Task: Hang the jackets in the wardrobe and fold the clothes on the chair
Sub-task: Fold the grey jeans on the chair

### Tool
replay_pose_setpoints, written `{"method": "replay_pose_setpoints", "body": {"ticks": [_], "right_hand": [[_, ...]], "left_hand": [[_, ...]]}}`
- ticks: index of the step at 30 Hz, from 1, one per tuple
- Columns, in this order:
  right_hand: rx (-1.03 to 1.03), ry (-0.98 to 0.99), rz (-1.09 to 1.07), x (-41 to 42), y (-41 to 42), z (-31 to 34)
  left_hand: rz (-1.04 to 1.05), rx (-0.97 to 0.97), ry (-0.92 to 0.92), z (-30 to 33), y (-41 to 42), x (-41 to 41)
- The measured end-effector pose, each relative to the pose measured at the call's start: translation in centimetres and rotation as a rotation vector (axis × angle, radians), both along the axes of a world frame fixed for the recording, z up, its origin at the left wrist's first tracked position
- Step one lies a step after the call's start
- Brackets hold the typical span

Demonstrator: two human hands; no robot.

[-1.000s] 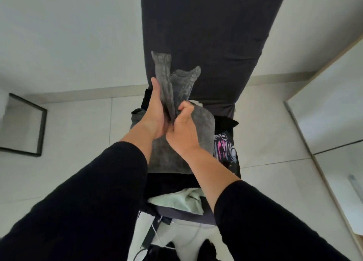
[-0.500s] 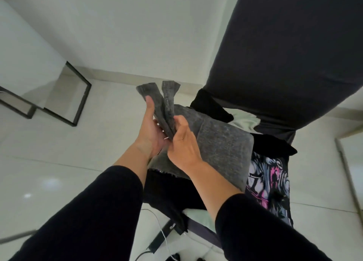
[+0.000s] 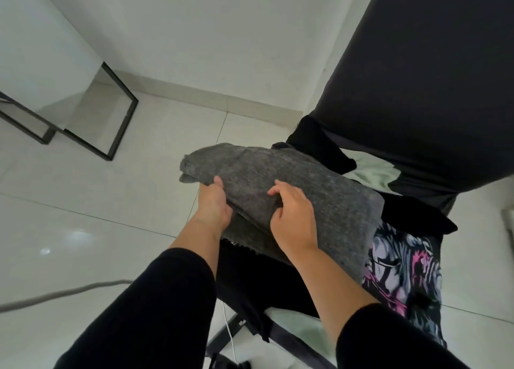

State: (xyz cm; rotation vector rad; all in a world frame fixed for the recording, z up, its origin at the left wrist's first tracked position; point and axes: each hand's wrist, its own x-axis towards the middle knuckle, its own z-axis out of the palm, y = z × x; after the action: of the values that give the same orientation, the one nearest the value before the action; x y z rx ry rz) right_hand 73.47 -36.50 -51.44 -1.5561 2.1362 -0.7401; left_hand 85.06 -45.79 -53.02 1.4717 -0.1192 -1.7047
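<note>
A folded grey knit garment [image 3: 314,190] lies across the pile of clothes on the chair [image 3: 428,96], whose tall dark back rises at the upper right. My left hand [image 3: 212,204] grips the garment's left edge from below, thumb on top. My right hand [image 3: 292,215] sits on top of the garment with curled fingers pinching a fold. Under it lie black clothes [image 3: 322,146], a pale green piece [image 3: 375,171] and a black garment with a pink and white print [image 3: 403,279].
A black metal frame [image 3: 119,124] stands on the white tiled floor at the left, near the wall. A grey cable [image 3: 55,296] runs across the floor at lower left. A thin white cord [image 3: 229,332] hangs by the chair's base.
The garment's two ends, held upright between my hands before, now lie folded down flat over the bundle. Both hands have moved onto the bundle, and the view has swung left.
</note>
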Motion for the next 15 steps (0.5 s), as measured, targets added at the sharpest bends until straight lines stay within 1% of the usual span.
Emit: {"method": "replay_pose_setpoints", "body": {"ticks": [2,3,5,7,9,11,13,14,15], "right_hand": [[-0.016,0.073,-0.027,-0.4,-0.1,0.2],[0.012,0.116,-0.028,-0.7,0.0,0.2],[0.138,0.203,0.044,-1.4,0.7,0.1],[0.238,0.277,0.15,-1.8,1.6,-0.2],[0.274,0.331,0.16,-2.2,2.2,-0.3],[0.281,0.338,0.083,-2.6,2.6,-0.3],[0.28,0.347,-0.019,-3.0,3.4,-0.3],[0.264,0.337,-0.089,-3.1,3.9,-0.2],[0.236,0.306,-0.176,-3.3,4.3,-0.1]], "left_hand": [[0.024,-0.034,-0.057,-0.1,-0.4,0.3],[0.036,-0.023,-0.08,-0.3,-0.4,0.5],[0.028,0.04,-0.135,-0.7,0.2,0.6],[-0.057,0.089,-0.261,-1.0,1.2,0.2],[-0.249,0.072,-0.512,-0.5,2.3,-0.7],[-0.461,0.01,-0.747,0.0,3.4,-1.4],[-0.751,-0.029,-0.957,-0.2,4.6,-1.7],[-0.883,-0.032,-1.031,-0.6,5.2,-1.6],[-0.953,-0.006,-1.057,-0.8,5.8,-1.6]]}}
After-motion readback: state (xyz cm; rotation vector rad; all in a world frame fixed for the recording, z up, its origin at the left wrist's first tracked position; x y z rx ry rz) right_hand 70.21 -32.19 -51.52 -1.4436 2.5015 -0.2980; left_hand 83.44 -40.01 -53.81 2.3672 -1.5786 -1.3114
